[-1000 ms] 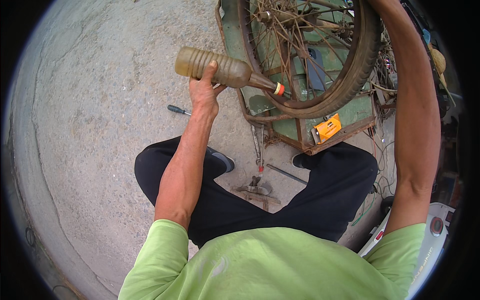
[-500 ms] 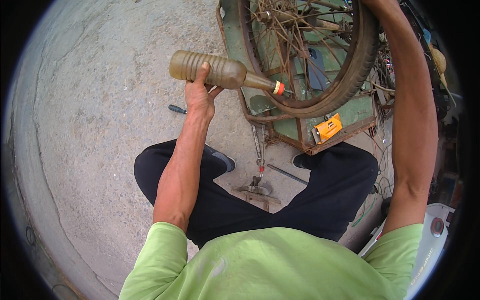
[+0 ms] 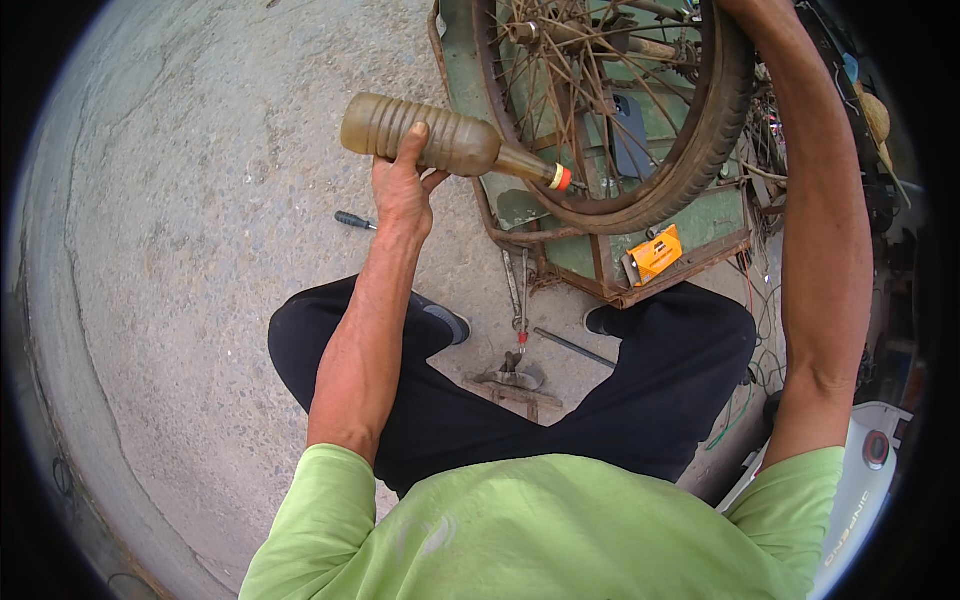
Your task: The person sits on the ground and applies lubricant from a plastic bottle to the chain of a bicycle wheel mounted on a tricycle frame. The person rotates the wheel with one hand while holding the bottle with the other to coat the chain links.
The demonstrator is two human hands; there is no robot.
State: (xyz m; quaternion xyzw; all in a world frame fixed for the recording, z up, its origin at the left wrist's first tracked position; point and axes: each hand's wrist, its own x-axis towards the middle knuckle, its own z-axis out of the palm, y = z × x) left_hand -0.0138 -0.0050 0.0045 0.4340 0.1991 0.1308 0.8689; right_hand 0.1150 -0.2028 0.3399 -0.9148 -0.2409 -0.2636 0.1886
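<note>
My left hand (image 3: 405,180) is closed round a ribbed plastic bottle (image 3: 450,140) of cloudy brownish colour, held nearly level. Its red-capped tip (image 3: 562,178) points right, at the lower inner side of a rusty spoked wheel (image 3: 708,130). My right hand (image 3: 745,12) is at the top of the tyre, cut off by the picture's edge, its fingers hidden. Behind the spokes is the green metal body (image 3: 560,255) of a cart, with a dark phone-like object (image 3: 628,130) on it. An orange packet (image 3: 652,255) lies on the cart below the wheel.
On the concrete floor lie a screwdriver (image 3: 355,219), long wrenches (image 3: 522,295), a bar (image 3: 575,346) and a metal tool on wood (image 3: 510,385). Cables (image 3: 765,320) trail at the right, beside a white vehicle panel (image 3: 850,500). A straw-coloured hat-like object (image 3: 876,120) hangs at the upper right.
The bottle and my left hand have shifted slightly left over the last second, staying at the wheel's rim. My right arm has moved a little to the left.
</note>
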